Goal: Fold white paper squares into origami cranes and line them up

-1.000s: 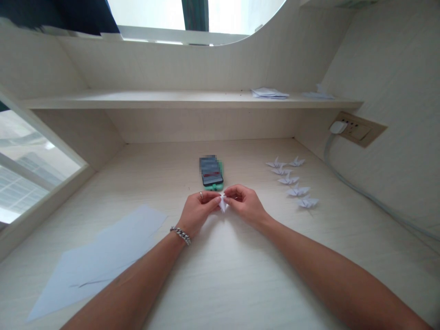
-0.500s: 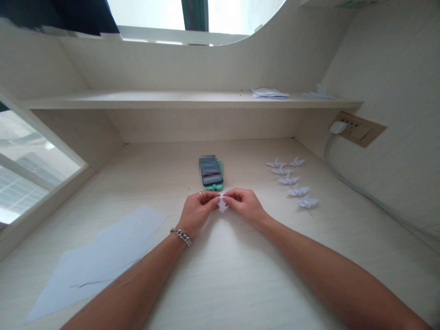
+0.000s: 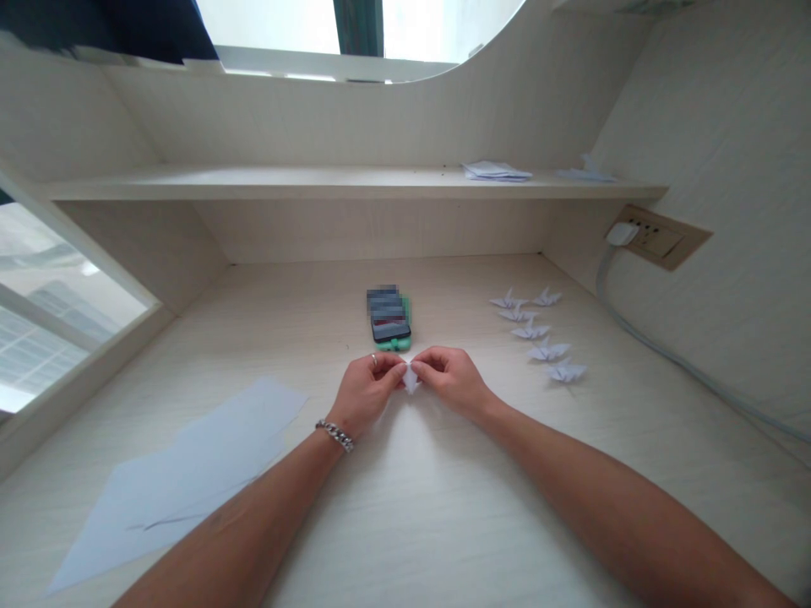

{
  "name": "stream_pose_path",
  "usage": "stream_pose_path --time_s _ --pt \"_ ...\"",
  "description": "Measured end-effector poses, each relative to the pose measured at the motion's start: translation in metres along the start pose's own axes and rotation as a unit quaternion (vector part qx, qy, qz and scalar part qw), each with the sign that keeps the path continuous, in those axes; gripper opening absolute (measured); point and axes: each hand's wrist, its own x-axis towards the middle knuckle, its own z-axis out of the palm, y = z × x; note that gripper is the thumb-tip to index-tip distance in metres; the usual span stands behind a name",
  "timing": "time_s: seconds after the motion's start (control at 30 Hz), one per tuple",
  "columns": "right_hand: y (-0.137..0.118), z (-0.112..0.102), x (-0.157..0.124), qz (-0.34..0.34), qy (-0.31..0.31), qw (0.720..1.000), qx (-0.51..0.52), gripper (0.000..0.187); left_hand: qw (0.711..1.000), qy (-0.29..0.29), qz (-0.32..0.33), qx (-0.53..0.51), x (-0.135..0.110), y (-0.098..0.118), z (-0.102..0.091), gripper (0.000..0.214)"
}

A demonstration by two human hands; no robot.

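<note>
Both my hands meet at the middle of the pale wooden desk (image 3: 443,507) over a small folded white paper piece (image 3: 411,380). My left hand (image 3: 366,390), with a ring and a chain bracelet at the wrist, pinches the piece's left side. My right hand (image 3: 451,378) pinches its right side, fingers curled. Just beyond my fingers lies a phone (image 3: 389,318) in a green case, screen up.
Several folded white paper cranes (image 3: 536,332) lie in a row on the right of the desk. Flat paper sheets (image 3: 183,477) lie at the near left. A shelf (image 3: 317,181) above holds more folded paper (image 3: 497,172). A wall socket (image 3: 652,236) with a plugged cable is on the right.
The paper piece sits slightly lower and more hidden between my fingertips than a second ago; both hands have stayed in the same place.
</note>
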Motion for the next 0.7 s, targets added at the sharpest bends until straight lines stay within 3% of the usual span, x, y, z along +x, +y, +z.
stream_pose_path --time_s 0.37,0.5,0.6,0.7 --pt "0.0018 0.0005 0.0008 -0.026 -0.005 1.000 -0.017 0.015 0.991 0.033 0.044 0.119 -0.0040 -0.0030 0.0015 0.017" --pt "-0.0027 0.0017 -0.0011 -0.028 0.020 0.999 -0.023 0.016 0.998 0.031 0.024 0.057 -0.0044 -0.0007 0.0044 0.021" --pt "-0.0044 0.0028 -0.0020 -0.029 0.051 0.998 -0.006 0.018 1.000 -0.009 0.009 -0.007 -0.0056 0.0020 0.0066 0.025" --pt "-0.0026 0.0036 -0.0015 -0.029 0.065 0.997 0.015 0.019 1.000 -0.020 0.011 -0.005 -0.0056 0.0001 0.0066 0.024"
